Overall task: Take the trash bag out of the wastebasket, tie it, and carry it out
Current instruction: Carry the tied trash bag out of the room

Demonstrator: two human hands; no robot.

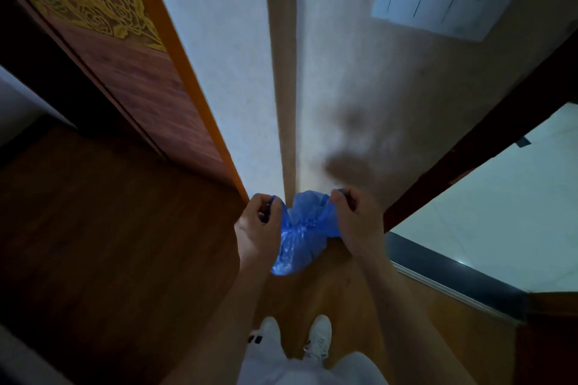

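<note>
A small blue plastic trash bag (297,234) hangs in the air in front of me, above the wooden floor. My left hand (258,228) grips one end of the bag's mouth and my right hand (353,222) grips the other, pulled apart to either side. The bag's neck is bunched and crossed between the two hands. Its body dangles below, toward my left wrist. No wastebasket is in view.
A white wall corner (283,87) stands straight ahead with a triple light switch (444,1) on the right face. A dark wooden door with gold carving (119,50) is at the left. A doorway with a pale tiled floor (500,212) opens at the right. My white shoes (319,337) stand below.
</note>
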